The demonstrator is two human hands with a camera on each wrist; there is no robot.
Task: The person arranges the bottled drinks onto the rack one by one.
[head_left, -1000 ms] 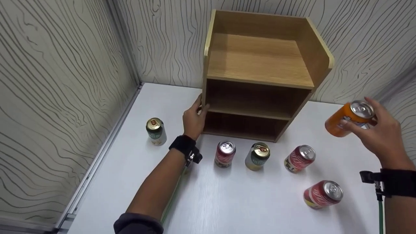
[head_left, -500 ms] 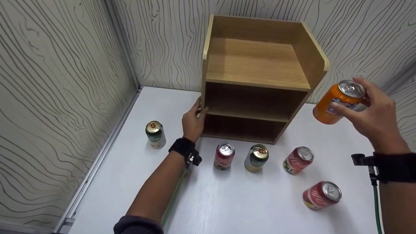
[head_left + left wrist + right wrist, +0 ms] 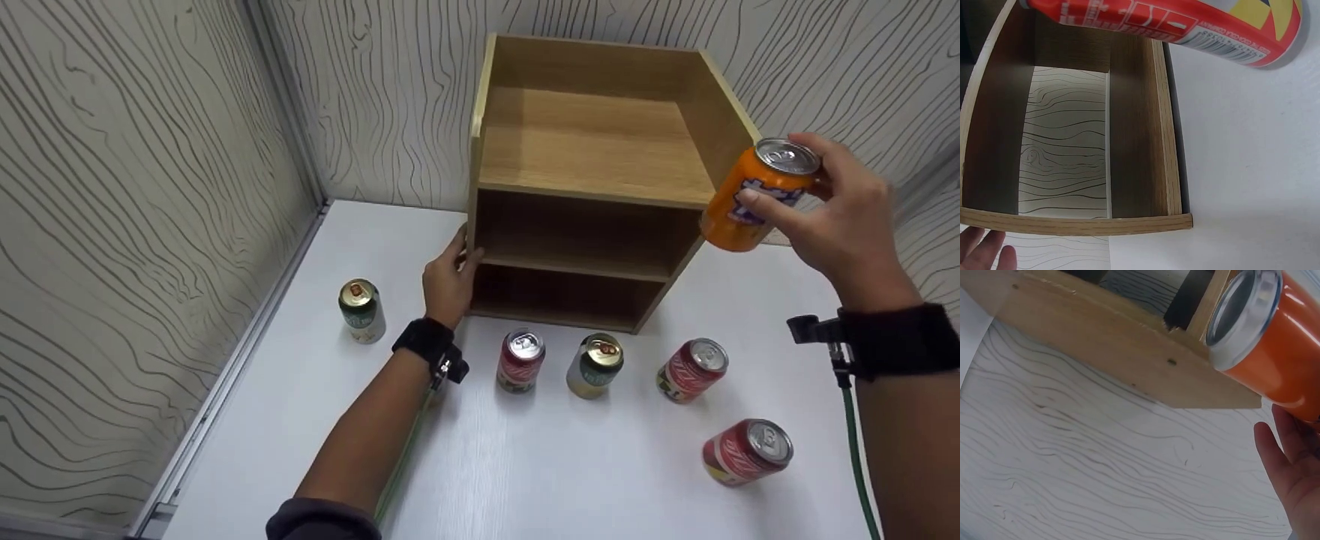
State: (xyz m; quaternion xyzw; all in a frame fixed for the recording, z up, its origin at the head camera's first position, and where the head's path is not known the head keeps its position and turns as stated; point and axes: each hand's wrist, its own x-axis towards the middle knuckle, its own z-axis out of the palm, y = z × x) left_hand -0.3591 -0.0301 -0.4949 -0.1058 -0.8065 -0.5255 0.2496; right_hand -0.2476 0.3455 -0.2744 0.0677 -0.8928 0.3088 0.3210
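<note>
My right hand [image 3: 851, 214] grips an orange soda can [image 3: 731, 225], thumb across its label and fingers behind. The can is tilted, beside the right side panel of a small wooden shelf [image 3: 592, 142], level with the upper compartments in the head view. In the right wrist view the can's silver end [image 3: 1244, 320] overlaps the panel. My left hand [image 3: 448, 289] holds the shelf's left side panel, thumb at the front edge and fingers along the outer face. Fingertips [image 3: 985, 250] show against that panel in the left wrist view.
Before the shelf stand red cans [image 3: 520, 364] [image 3: 686, 371] [image 3: 742, 454] and a green can [image 3: 592, 367]. Another green can [image 3: 361, 319] is left of my left hand. Patterned walls [image 3: 390, 112] border the white table [image 3: 585, 480].
My right hand has carried the orange can up and to the left, from over the table at the right to beside the shelf's right panel. My left hand has stayed on the shelf.
</note>
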